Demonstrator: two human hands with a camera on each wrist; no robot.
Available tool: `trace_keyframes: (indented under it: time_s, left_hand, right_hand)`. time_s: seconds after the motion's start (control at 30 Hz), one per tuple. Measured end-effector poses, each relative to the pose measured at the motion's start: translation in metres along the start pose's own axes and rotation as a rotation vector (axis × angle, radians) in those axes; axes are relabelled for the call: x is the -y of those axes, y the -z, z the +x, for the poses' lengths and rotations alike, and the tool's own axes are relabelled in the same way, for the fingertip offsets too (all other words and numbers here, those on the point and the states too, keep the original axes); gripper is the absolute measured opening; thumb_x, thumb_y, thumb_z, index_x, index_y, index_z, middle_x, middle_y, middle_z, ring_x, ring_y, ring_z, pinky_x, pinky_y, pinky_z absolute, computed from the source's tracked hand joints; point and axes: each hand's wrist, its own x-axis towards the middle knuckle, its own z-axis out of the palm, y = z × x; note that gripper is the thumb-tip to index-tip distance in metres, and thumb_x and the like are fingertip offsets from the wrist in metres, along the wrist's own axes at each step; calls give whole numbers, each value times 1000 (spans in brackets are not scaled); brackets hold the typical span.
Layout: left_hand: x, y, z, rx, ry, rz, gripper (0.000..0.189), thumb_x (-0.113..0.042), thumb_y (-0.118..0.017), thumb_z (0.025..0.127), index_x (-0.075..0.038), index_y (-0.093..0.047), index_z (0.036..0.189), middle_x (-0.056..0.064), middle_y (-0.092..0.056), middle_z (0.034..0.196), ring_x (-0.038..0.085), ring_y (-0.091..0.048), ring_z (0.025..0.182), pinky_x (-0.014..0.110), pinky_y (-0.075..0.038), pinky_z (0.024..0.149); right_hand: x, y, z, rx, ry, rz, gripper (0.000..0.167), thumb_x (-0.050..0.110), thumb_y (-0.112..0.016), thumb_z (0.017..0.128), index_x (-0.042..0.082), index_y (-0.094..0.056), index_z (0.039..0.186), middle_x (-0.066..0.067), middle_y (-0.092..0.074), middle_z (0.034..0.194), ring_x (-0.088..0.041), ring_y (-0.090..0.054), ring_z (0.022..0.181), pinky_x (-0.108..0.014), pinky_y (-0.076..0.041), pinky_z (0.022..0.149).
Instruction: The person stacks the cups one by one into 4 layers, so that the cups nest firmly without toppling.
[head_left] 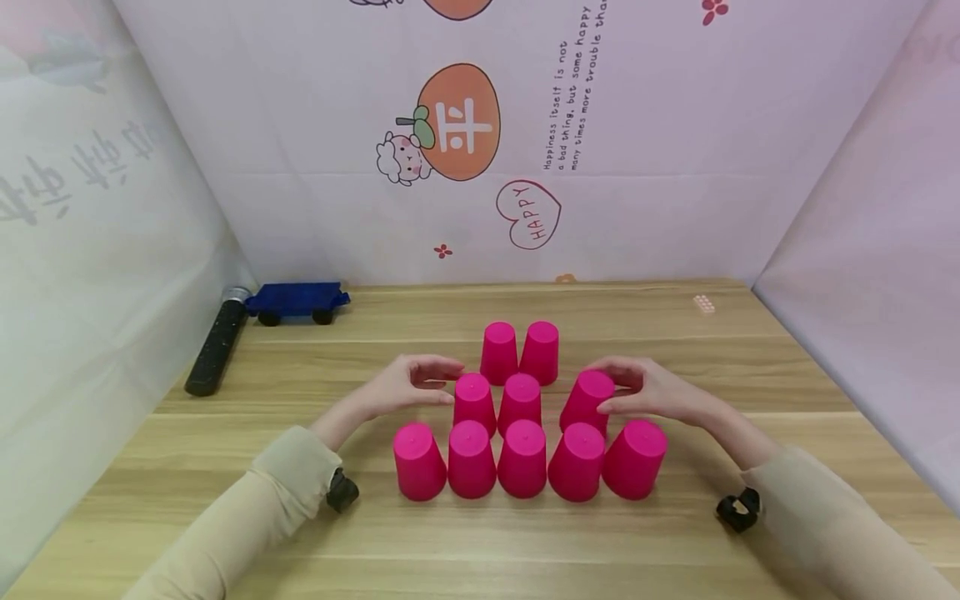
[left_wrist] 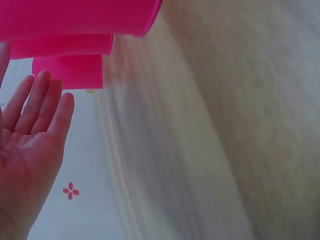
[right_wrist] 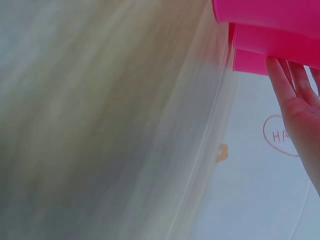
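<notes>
Here the right hand (head_left: 651,390) pinches an inverted cup (head_left: 585,407), inside hidden; the left hand (head_left: 411,385) is uncurled.

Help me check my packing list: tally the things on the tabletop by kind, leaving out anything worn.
Pink cups: 10
Blue wheeled toy: 1
Black rod with a silvery end: 1
Small pale dotted piece: 1
Total: 13

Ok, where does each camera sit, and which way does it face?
Head: on the head, facing forward and down at pink cups; left hand, right hand and sleeves show.
Left wrist: worn there, facing cups and wall; left hand shows.
Right wrist: worn there, facing cups and wall; right hand shows.
Head and right wrist share the heart print.
</notes>
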Motion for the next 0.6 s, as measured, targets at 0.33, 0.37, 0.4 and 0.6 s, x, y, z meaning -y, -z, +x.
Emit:
trace_keyframes:
  time_s: [0.33, 0.37, 0.4, 0.6]
  left_hand:
    - [-7, -14, 4, 41, -13, -47, 59, -14, -76, 79, -1, -51, 131, 19, -58, 127, 28, -58, 117, 39, -46, 102]
    - [-7, -14, 5, 42, -15, -49, 59, -13, -76, 79, 0, -51, 131, 19, -58, 126, 28, -58, 117, 39, -46, 102]
    - [-8, -15, 5, 40, -14, -49, 59, -12, -76, 78, 0, -52, 130, 19, -58, 126, 28, -58, 116, 39, -45, 102]
    - [-9, -19, 8, 39, -13, -34, 55, -10, -76, 78, -1, -54, 128, 18, -60, 122, 25, -59, 112, 38, -47, 101]
  right_hand:
    - [-7, 18, -10, -108, -62, -32, 49, 10, -69, 84, 1, -50, 128, 5, -66, 107, -6, -63, 96, -23, -54, 82]
    - [-8, 20, -9, -121, -65, -41, 50, 10, -70, 84, 0, -50, 129, 4, -66, 107, -5, -63, 96, -22, -54, 83]
    - [-8, 22, -7, -135, -77, -51, 51, 11, -70, 84, 0, -50, 129, 2, -66, 108, -3, -63, 97, -21, -53, 83]
    - [-13, 33, 4, -219, -175, -140, 55, 21, -70, 85, 0, -49, 131, -15, -63, 118, -6, -60, 105, -14, -48, 85]
